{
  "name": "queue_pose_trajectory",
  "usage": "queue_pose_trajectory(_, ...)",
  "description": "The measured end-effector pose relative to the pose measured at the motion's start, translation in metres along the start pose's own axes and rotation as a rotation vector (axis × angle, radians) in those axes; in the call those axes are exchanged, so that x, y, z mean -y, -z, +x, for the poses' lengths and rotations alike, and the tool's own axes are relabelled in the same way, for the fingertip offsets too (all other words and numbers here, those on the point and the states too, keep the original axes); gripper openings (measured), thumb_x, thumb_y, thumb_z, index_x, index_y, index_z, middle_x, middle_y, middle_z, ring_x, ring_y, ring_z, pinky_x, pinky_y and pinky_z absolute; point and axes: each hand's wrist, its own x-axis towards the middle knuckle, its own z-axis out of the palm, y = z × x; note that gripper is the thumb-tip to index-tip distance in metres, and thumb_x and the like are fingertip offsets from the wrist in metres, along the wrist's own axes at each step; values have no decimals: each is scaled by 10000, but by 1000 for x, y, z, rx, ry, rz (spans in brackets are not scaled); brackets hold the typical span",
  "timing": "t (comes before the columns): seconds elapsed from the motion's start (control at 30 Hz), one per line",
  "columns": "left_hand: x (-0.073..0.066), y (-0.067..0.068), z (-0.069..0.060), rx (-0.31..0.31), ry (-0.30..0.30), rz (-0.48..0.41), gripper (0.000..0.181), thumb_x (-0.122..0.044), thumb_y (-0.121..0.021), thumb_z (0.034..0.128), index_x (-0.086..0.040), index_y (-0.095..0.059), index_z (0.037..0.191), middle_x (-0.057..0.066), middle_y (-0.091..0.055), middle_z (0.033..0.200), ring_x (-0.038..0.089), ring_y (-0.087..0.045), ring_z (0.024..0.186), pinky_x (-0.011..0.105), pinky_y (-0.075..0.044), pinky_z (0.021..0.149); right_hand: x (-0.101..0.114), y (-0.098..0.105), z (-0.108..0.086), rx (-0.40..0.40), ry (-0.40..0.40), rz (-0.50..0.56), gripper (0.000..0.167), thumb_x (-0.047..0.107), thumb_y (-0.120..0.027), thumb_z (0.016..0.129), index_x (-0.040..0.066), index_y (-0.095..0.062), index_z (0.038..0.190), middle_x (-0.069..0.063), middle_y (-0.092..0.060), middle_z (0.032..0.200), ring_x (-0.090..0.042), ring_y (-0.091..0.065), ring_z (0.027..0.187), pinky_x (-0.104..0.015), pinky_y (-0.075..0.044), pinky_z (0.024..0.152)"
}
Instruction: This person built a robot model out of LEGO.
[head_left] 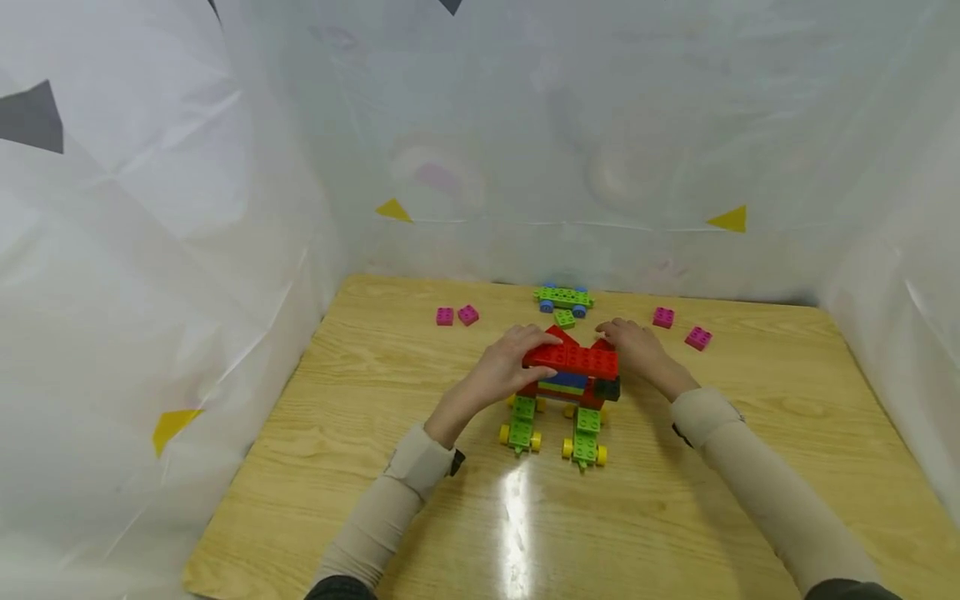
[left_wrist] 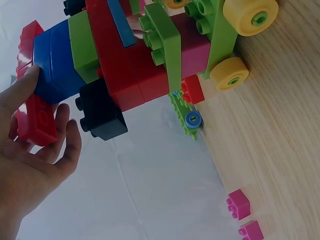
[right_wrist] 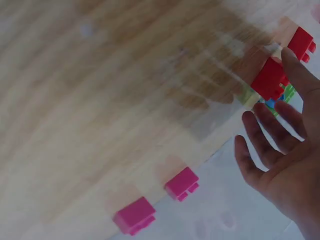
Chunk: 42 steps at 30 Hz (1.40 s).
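Observation:
A building-block model of red, blue, green and black bricks stands mid-table on green wheeled bases (head_left: 521, 427) with yellow wheels. My left hand (head_left: 506, 362) grips its top left end, thumb on the near side. In the left wrist view those fingers bend around the red top bricks (left_wrist: 37, 125), beside the blue bricks (left_wrist: 59, 62). Behind the model, my right hand (head_left: 637, 346) reaches toward loose red bricks. In the right wrist view its fingers are spread, with the thumb beside a red brick (right_wrist: 270, 79); whether they touch is unclear. Another red brick (right_wrist: 301, 42) lies beyond.
A green wheeled base (head_left: 564, 297) with blue wheels stands at the table's back, a small green brick (head_left: 564, 318) before it. Pink bricks lie to the left (head_left: 445, 316) and right (head_left: 698, 337). White sheeting (head_left: 570, 167) surrounds the wooden table (head_left: 360, 467).

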Motion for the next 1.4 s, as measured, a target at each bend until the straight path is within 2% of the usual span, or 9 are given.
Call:
queue_pose_trajectory(0.07,0,0,0,2,-2,-3,394,-231,-674,913,-104,-577,1273,58,-588,1173,234,-512,1126,369,-467,935,-3,0,-6,-7,-42,52,341,52,-578,931,-30,-576,1262,-200,-608,1092,-358,-595,956,-492,-522,745)
queue_pose_trajectory(0.17,0,0,-1,-7,-7,-7,388,-218,-678,910,-98,-580,1266,54,-592,1161,226,-518,1104,360,-470,922,-7,-2,-14,-46,-64,122,341,110,-622,897,-43,-615,1201,-181,-631,1008,-321,-607,885,-474,-523,726)
queue_pose_trajectory(0.33,2,3,-3,-31,-13,-5,376,-203,-685,906,-95,-587,1253,49,-596,1148,221,-522,1109,366,-467,934,-13,-7,-18,-93,-1,141,319,86,-645,889,-56,-623,1174,-198,-613,1022,-328,-590,887,-493,-509,765)
queue_pose_trajectory(0.47,2,4,-3,-22,-9,-4,382,-207,-684,907,-91,-585,1257,52,-593,1151,222,-521,1091,360,-469,919,-14,-11,-12,-79,47,136,481,167,-701,872,-24,-562,1292,-223,-579,1146,-374,-561,1001,-535,-486,827)
queue_pose_trajectory(0.63,0,4,-6,1,-5,3,391,-214,-688,902,-96,-587,1260,51,-586,1166,221,-510,1108,350,-460,939,-6,-11,-4,-68,92,101,590,300,-770,813,-7,-583,1280,-209,-593,1149,-385,-555,1015,-547,-489,827)
queue_pose_trajectory(0.97,-3,6,-27,-19,-62,-9,364,-209,-689,902,-121,-596,1242,6,-602,1130,153,-507,979,302,-460,836,19,-7,17,-7,71,94,611,359,-748,844,30,-559,1323,-193,-585,1219,-400,-530,1085,-600,-420,912)
queue_pose_trajectory(1.13,-3,7,-29,-41,-83,-6,372,-207,-698,896,-99,-602,1239,17,-608,1091,155,-509,951,279,-451,803,34,-13,36,-1,91,13,643,479,-701,849,67,-574,1327,-149,-623,1177,-374,-553,1054,-599,-422,894)
queue_pose_trajectory(1.27,-5,5,-29,-40,-92,-19,372,-200,-702,893,-90,-604,1235,20,-609,1101,155,-506,956,262,-446,812,39,-22,45,5,81,-32,617,445,-703,861,61,-567,1325,-159,-612,1215,-375,-552,1075,-604,-411,907)
queue_pose_trajectory(1.4,-7,3,-28,-49,-104,-30,365,-188,-702,892,-103,-600,1233,19,-612,1133,156,-509,979,275,-452,853,42,-26,45,-11,64,26,496,311,-693,898,40,-574,1297,-171,-609,1179,-363,-556,1017,-587,-418,884)
